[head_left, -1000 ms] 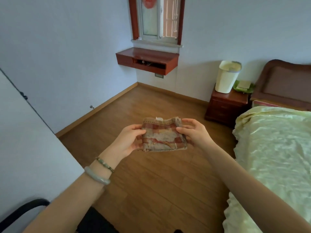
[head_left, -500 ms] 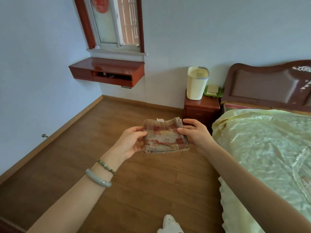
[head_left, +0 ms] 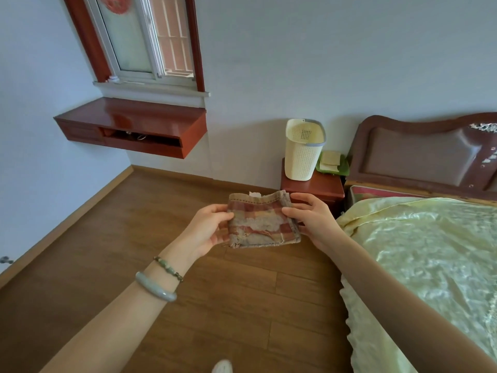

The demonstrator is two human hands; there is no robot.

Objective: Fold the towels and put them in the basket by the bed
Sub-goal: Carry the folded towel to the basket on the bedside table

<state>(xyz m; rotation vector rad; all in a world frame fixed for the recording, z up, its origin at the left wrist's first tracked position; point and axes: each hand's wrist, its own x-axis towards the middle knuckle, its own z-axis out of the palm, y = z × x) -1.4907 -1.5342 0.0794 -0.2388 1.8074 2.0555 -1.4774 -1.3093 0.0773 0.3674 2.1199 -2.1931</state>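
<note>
folded plaid towel (head_left: 262,221) held in mid-air over the wood floor (head_left: 242,292), left hand (head_left: 208,231) & right hand (head_left: 313,219) each pinching a side edge. cream basket (head_left: 302,152) stands on nightstand (head_left: 320,188) by the bed (head_left: 430,251), well beyond the towel.

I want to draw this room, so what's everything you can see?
towel: 1, red-brown check, held above floor
basket: 1, cream, on nightstand
nightstand: 1, red-brown, beside bed
tray: 1, green, on nightstand beside basket
bed: 1, pale yellow cover, right
headboard: 1, brown, against wall
shelf: 1, red-brown, under window
window: 1, red frame, upper left
floor: 1, brown wood, below
bracelets: 2, green, left wrist
left hand: 1, pinches towel's left edge
right hand: 1, pinches towel's right edge
</note>
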